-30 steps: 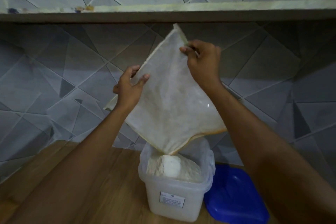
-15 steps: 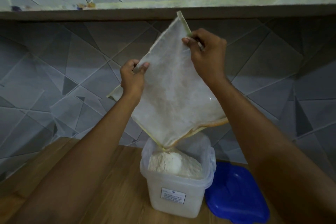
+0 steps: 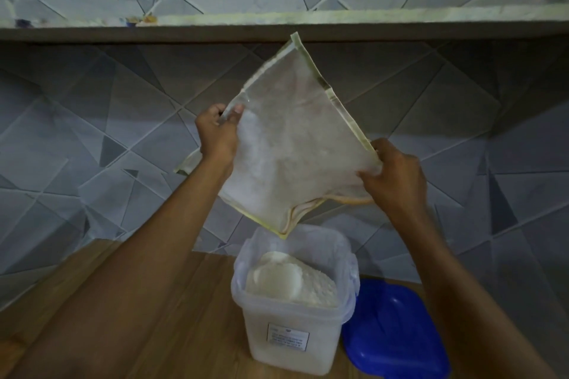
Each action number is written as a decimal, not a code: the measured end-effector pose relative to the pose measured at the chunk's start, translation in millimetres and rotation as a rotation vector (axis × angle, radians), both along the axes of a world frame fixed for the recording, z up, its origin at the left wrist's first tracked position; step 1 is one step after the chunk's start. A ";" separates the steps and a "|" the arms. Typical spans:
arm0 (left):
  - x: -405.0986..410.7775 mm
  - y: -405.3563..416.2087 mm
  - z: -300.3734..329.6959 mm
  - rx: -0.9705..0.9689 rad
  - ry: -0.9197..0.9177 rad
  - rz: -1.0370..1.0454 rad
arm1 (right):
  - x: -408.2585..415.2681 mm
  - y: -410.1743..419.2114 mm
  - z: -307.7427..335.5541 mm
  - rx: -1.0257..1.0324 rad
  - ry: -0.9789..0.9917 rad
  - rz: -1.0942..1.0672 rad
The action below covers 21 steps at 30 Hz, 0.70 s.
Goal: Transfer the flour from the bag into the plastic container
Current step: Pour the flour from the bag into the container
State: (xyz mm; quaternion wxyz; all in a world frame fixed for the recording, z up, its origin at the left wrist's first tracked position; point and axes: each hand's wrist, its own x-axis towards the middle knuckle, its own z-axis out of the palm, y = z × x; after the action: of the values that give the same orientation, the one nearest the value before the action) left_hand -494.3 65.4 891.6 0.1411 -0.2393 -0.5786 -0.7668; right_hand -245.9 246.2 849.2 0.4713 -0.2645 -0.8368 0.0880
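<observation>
1. A blue lid (image 3: pixel 397 332) is lying flat on the wooden desk (image 3: pixel 172 311), toward its right end.
2. A grey wall (image 3: pixel 92 132) patterned with angular lines is standing behind the desk.
3. A long shelf (image 3: pixel 308 26) is running across the wall, high up.

Both forearms are bare from the bottom edge of the view up to the wrists, with no sleeve showing. The left hand (image 3: pixel 217 135) and right hand (image 3: pixel 395 177) carry no rings, watch, bracelet or gloves.
</observation>
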 end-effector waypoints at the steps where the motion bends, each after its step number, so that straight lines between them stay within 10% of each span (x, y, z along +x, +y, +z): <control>1: -0.4 -0.8 0.0 -0.002 0.004 0.001 | 2.2 7.4 -3.0 -0.032 0.052 -0.016; 21: -22.3 -33.3 -11.3 0.058 -0.152 0.033 | -38.4 50.5 10.0 -0.286 0.500 0.278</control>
State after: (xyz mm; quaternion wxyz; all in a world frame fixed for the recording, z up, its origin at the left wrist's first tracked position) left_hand -516.5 32.1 880.3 0.1164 -0.1669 -0.5689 -0.7968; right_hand -284.3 296.6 859.2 0.6040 -0.1811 -0.7023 0.3305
